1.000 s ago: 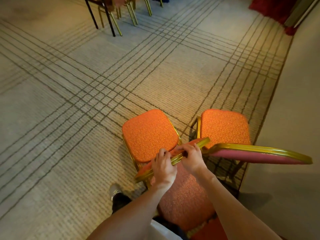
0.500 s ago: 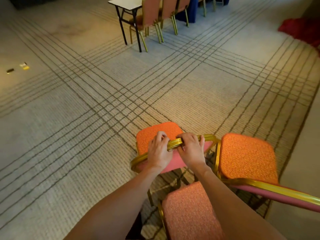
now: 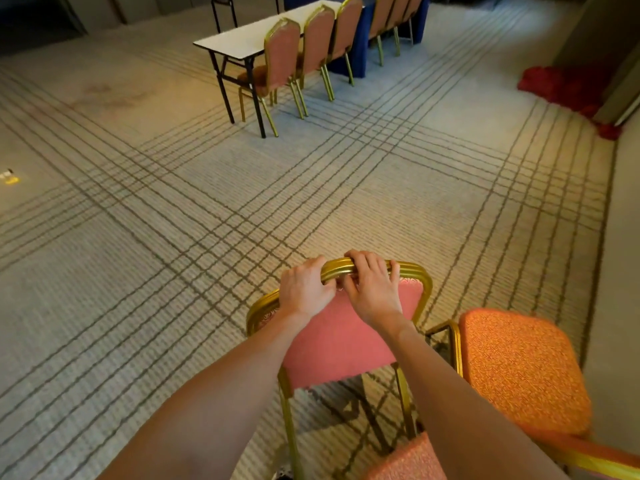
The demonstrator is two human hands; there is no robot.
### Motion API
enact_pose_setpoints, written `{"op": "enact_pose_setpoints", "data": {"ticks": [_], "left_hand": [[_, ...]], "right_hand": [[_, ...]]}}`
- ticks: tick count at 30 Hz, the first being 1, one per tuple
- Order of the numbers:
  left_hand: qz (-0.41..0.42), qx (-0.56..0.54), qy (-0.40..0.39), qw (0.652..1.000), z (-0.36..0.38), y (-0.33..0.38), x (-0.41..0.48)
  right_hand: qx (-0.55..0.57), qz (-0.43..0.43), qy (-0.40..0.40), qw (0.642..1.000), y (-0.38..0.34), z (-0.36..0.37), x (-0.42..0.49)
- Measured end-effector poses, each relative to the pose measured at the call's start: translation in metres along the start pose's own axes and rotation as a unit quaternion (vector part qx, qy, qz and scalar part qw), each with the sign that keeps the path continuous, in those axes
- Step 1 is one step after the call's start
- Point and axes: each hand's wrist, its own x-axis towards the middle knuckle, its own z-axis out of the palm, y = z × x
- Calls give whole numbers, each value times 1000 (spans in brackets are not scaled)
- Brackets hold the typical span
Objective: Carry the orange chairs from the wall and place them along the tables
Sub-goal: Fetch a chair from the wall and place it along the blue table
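One head-worn wide-angle view looks forward and down — chair back [image 3: 343, 337] near below, white table [image 3: 242, 39] far ahead, slightly left.

the near chair [image 3: 343, 337] has a plain pink back in a ribbed gold frame. the right seat [image 3: 523, 368] is orange, finely speckled, gold-edged. the carpet [image 3: 173, 271] is pale grey-beige, crossed by bands of thin dark lines. far off: a white table [image 3: 242, 41] on black legs, pink-backed gold chairs [image 3: 282, 53], a blue cloth [image 3: 360, 53], and right, a red heap [image 3: 568, 88].
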Motion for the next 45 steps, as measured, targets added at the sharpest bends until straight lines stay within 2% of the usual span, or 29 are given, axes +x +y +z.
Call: {"op": "enact_pose_setpoints", "data": {"ticks": [6,17,23,27,33,36,40,45], "left_hand": [[38,-5,-17,999,-4,-27,61],[1,7,-43,999,4,-21,96],[-13,43,-45,998,11,-15,129],[-19,72,-36,997,22,-22,159],[-106,88,-52,989,40,-23,220],[-124,82,-72,986,46,-29,251],[-141,77,-97,982,48,-35,273],[-152,111,-106,976,53,-41,294]], "right_hand": [[-9,57,38,998,-20,19,52],[-63,87,41,993,-14,15,90],[-102,33,63,992,15,15,131],[-93,44,27,994,36,12,176],[-46,35,-70,996,53,17,248],[-88,-19,-73,993,59,20,278],[-88,-11,-108,990,58,25,300],[-107,-19,-102,989,60,27,322]]}}
